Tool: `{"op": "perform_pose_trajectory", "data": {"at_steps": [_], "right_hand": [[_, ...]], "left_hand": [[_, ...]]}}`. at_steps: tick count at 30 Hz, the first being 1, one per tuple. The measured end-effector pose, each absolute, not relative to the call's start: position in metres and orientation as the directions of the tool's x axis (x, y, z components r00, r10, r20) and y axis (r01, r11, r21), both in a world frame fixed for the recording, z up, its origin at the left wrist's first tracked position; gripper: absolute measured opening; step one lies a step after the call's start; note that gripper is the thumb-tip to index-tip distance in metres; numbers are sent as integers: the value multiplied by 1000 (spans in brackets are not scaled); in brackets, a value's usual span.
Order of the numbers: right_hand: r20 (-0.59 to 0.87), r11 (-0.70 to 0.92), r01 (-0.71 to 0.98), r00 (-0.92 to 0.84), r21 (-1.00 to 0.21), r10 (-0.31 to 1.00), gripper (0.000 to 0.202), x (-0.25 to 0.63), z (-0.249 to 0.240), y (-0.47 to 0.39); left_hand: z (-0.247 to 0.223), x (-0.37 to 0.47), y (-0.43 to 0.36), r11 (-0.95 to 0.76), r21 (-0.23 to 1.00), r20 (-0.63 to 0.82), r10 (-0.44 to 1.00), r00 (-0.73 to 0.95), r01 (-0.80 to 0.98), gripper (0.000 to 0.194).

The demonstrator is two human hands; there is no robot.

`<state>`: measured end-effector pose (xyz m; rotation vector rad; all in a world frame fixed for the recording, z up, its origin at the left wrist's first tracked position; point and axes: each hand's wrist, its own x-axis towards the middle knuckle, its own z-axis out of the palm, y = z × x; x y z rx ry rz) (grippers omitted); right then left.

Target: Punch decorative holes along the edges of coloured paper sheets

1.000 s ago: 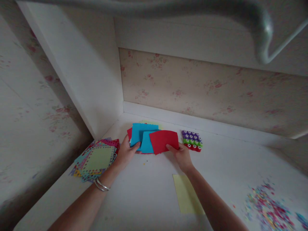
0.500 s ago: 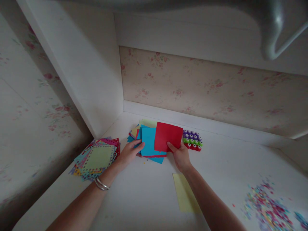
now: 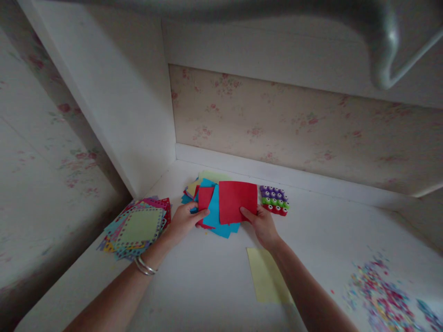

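Nr R hand (image 3: 263,225), eyed toys (image 3: 274,201); forearm (image 3: 306,282) hides pt of yellow sheet (image 3: 265,278)

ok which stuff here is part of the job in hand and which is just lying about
In use, judging by the hands:
- red sheet in the right hand
- other red sheet in the left hand
- blue sheets between them

Lying about, in neither hand:
- stack with punched edges
- pale yellow sheet
- eyed pieces
- scattered bits

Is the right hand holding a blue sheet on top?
No, the right hand has its thumb on a red sheet.
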<state>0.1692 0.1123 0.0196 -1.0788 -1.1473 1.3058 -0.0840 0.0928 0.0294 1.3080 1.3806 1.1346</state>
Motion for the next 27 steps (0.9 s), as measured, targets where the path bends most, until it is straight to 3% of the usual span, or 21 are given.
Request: {"op": "perform_pose_trajectory", "data": {"at_steps": [4,11,17,24,27], "right_hand": [[27,29,-191,14,-981,1000,40,180,23,111],[46,33,-71,-193,-997,980,41,175,36,97],[129,122,163,36,-979,991,32,171,29,99],[99,101,71,-26,-992,995,31,169,29,98],[137,135,111,10,-985,991,31,168,35,95]], "left_hand": [[27,-87,95,-21,984,33,997,-66,177,38],[25,-83,94,-67,990,59,996,61,126,38],[28,-82,92,-94,992,87,993,78,88,35],[28,-89,94,-117,990,116,993,16,75,40],[33,-94,94,-133,987,136,991,-22,89,44]]}}
